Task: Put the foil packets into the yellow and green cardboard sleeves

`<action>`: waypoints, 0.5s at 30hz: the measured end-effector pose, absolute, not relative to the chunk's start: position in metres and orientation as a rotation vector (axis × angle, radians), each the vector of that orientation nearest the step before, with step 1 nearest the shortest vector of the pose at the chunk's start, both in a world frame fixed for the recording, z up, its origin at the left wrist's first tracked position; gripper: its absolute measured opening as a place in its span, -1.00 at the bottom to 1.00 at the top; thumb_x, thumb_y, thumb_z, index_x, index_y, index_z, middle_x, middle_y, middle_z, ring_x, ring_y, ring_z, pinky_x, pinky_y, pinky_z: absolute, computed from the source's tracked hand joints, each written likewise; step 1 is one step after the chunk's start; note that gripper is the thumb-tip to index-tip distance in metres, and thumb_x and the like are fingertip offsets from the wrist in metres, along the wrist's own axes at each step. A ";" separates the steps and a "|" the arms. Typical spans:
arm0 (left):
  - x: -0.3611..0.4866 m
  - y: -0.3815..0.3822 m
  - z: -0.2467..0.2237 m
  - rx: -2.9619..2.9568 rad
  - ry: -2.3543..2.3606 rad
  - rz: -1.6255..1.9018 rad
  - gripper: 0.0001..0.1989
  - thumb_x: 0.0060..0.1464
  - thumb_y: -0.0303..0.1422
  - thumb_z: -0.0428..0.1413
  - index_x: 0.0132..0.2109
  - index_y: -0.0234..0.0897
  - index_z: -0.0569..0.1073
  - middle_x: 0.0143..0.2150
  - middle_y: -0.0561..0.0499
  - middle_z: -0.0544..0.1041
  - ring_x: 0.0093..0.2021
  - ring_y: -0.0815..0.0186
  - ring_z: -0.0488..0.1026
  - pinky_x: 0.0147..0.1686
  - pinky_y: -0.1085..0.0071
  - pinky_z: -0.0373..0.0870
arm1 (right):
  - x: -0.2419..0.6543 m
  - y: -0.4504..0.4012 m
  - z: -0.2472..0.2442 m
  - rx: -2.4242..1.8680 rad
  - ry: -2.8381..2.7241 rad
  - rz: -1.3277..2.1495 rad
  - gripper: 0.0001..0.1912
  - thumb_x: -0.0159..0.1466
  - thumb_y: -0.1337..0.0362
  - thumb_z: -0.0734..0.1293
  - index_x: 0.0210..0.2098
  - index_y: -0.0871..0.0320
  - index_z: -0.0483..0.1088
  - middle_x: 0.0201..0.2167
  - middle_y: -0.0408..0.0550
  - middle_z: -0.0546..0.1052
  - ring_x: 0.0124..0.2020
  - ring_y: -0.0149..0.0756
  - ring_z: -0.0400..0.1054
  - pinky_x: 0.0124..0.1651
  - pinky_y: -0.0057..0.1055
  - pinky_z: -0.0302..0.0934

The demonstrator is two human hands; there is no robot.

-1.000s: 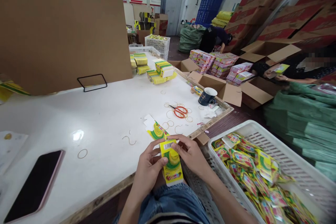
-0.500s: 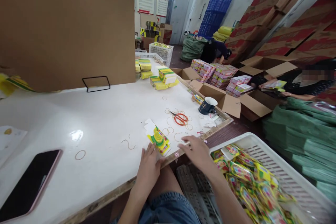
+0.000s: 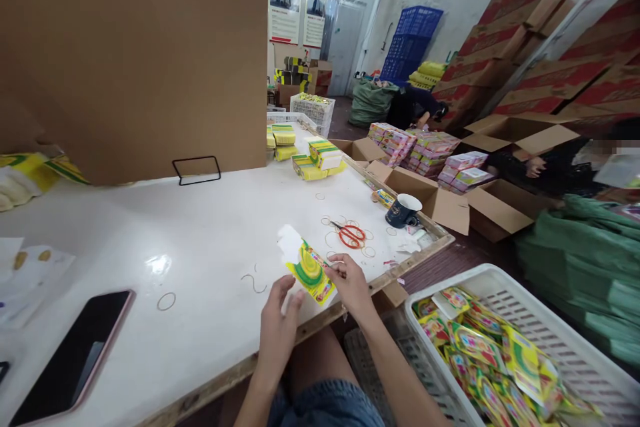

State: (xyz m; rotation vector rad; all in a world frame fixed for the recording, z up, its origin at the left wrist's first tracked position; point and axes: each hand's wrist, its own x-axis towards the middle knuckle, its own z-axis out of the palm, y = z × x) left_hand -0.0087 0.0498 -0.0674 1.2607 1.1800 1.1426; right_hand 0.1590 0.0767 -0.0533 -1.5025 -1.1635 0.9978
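A yellow and green printed carton [image 3: 311,271] with white flaps at its far end is tilted up near the table's front edge. My right hand [image 3: 349,282] pinches the carton by its right side. Just left of the carton is my left hand [image 3: 281,310], thumb and fingers apart, with nothing visible between them. Beyond the hands, orange-handled scissors [image 3: 351,235] lie among several thin rubber bands [image 3: 369,251] on the white table.
At right stands a white basket [image 3: 493,275] full of yellow packets [image 3: 480,347]. A dark mug [image 3: 401,212] sits by the table edge. A phone [image 3: 75,353] lies at left, before a large cardboard sheet [image 3: 135,67]. Yellow carton bundles [image 3: 323,159] rest farther back. Two people are at the right.
My right hand has come left and taken hold of the carton, which has been lifted. My left hand has let go of its near corner. The view has shifted slightly.
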 end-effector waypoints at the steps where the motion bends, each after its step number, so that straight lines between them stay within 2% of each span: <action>1: -0.010 0.050 -0.065 1.202 1.146 1.167 -0.57 0.14 -0.16 0.04 0.08 -0.28 0.35 0.12 -0.23 0.46 0.14 0.07 0.37 0.15 0.08 0.22 | 0.155 0.072 -0.051 -1.447 -1.126 1.064 -0.59 0.07 -0.03 0.38 -0.27 0.12 0.29 -0.57 -0.19 0.46 -0.49 -0.24 0.40 -0.35 -0.32 0.26; 4: -0.014 0.049 -0.054 1.105 1.008 1.169 -0.50 0.12 -0.06 0.04 0.09 -0.29 0.36 0.08 -0.23 0.50 0.05 0.08 0.45 0.02 0.17 0.38 | 0.140 0.056 -0.047 -1.309 -1.019 1.249 -0.49 -0.01 -0.14 0.40 -0.30 0.13 0.31 -0.56 -0.15 0.50 -0.50 -0.24 0.43 -0.38 -0.32 0.29; 9: -0.013 0.038 -0.038 0.845 0.666 1.126 -0.46 -0.01 -0.05 0.18 0.07 -0.24 0.44 0.04 -0.19 0.54 0.03 0.06 0.46 -0.01 0.22 0.40 | 0.128 0.036 -0.041 -1.204 -0.885 1.430 -0.50 -0.05 -0.10 0.46 -0.33 0.12 0.31 -0.55 -0.14 0.53 -0.57 -0.29 0.40 -0.52 -0.40 0.22; 15: -0.010 0.039 -0.039 0.801 0.746 1.151 -0.53 -0.05 -0.13 0.25 -0.03 -0.29 0.50 -0.09 -0.16 0.60 -0.08 0.09 0.52 -0.09 0.26 0.44 | 0.135 0.028 -0.033 -1.181 -0.973 1.413 -0.60 0.02 -0.01 0.47 -0.34 0.16 0.40 -0.50 -0.13 0.52 -0.46 -0.32 0.38 -0.38 -0.40 0.25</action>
